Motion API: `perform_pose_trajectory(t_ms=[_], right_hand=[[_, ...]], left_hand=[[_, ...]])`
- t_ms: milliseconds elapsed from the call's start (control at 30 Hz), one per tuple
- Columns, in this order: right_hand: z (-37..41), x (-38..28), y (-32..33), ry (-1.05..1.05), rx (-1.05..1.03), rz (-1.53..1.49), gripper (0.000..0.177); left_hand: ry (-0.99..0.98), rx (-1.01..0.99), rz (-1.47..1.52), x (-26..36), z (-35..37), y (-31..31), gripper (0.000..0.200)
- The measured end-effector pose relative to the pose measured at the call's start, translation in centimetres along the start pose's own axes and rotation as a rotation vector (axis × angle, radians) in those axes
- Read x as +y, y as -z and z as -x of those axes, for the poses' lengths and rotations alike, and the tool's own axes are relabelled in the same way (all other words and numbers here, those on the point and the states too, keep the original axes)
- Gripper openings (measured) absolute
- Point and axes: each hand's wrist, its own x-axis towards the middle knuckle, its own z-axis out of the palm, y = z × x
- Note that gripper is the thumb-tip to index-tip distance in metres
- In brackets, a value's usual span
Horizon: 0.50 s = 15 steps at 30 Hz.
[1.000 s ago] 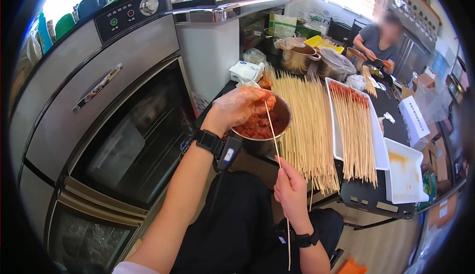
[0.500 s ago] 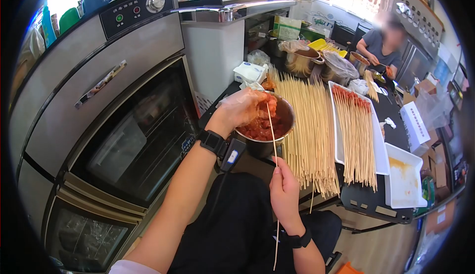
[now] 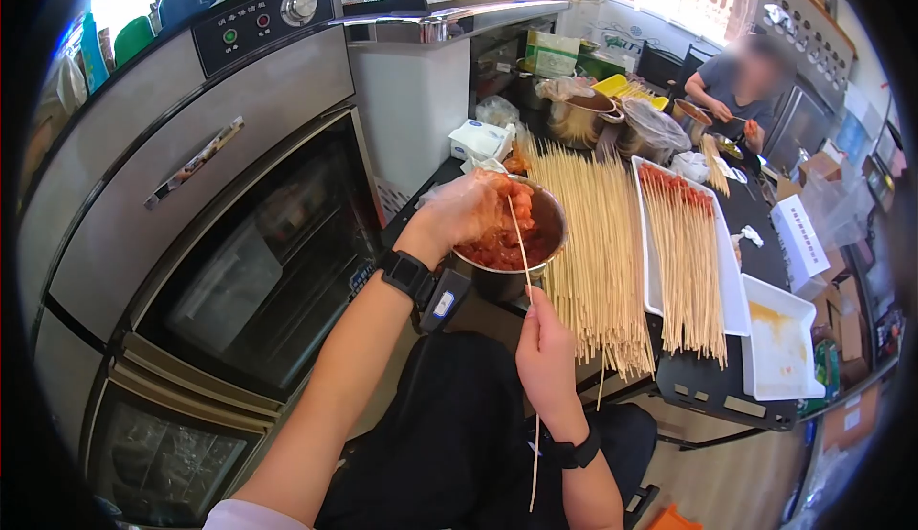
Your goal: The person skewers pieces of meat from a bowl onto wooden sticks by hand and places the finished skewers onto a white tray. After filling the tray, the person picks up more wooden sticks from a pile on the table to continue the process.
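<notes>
Right now, near the middle of the frame, your left hand (image 3: pixel 457 207), in a thin clear glove, is holding a piece of red meat (image 3: pixel 522 203) in its curled fingers, over the metal pot (image 3: pixel 552 212). Your right hand (image 3: pixel 547 346), just below and to the right, is pinching a long thin stick (image 3: pixel 523 260) between thumb and fingers. The stick's upper end is meeting the meat at your left fingertips, and its lower end is hanging down toward the bottom centre. More red meat is lying inside the pot, under your left hand. Right of the pot, a wide row of bare sticks (image 3: pixel 593 262) is covering part of the black table (image 3: pixel 762 209). Beyond that, right of centre, a white tray (image 3: pixel 733 286) is holding loaded sticks (image 3: pixel 687 272), their red ends pointing toward the top. A second, stained tray (image 3: pixel 776 365) is sitting at the lower right. A tissue box (image 3: pixel 481 139) is standing above the pot. At the upper right, another person (image 3: pixel 736 95) is handling a stick too.
</notes>
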Motion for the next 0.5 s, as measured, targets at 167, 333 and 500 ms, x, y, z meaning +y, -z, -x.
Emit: perform_pose_trajectory(t_ms=[167,333,500], right_hand=[[-0.4,-0.5,-0.6,0.048,0.013,-0.044,0.028],[-1.0,-0.4,-0.6,0.07,0.042,-0.063,0.025],[-1.7,0.2,-0.9,0.016,0.091,-0.093,0.023]], left_hand=[[0.016,0.011,0.046,-0.4,0.0,-0.1,0.016],[0.025,-0.03,0.008,-0.4,0.5,-0.6,0.018],[0.038,-0.111,-0.038,-0.7,0.5,-1.3,0.024]])
